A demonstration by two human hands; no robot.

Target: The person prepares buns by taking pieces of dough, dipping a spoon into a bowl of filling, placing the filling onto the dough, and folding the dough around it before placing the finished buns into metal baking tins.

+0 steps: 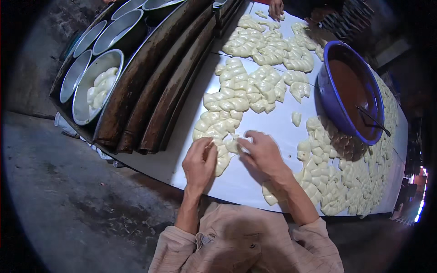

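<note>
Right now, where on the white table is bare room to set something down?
Bare tabletop shows between brown trays and braided dough, and between that dough and the lone piece. Dough pieces crowd below the purple basin.

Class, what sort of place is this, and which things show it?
Probably a bakery workroom: braided dough pieces lie across a white table, and metal pans stand alongside, one holding dough.

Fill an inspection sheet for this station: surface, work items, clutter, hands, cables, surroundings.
Surface: white table, largely covered
Work items: braided dough, spread across the middle and right
Clutter: metal pans and long brown slats at left, one pan holding dough; purple basin of brown liquid at right, dark handle in it
Hands: left hand and right hand, fingers at dough
Cables: nothing seen
Surroundings: another person's hand at far edge; grey floor
</note>
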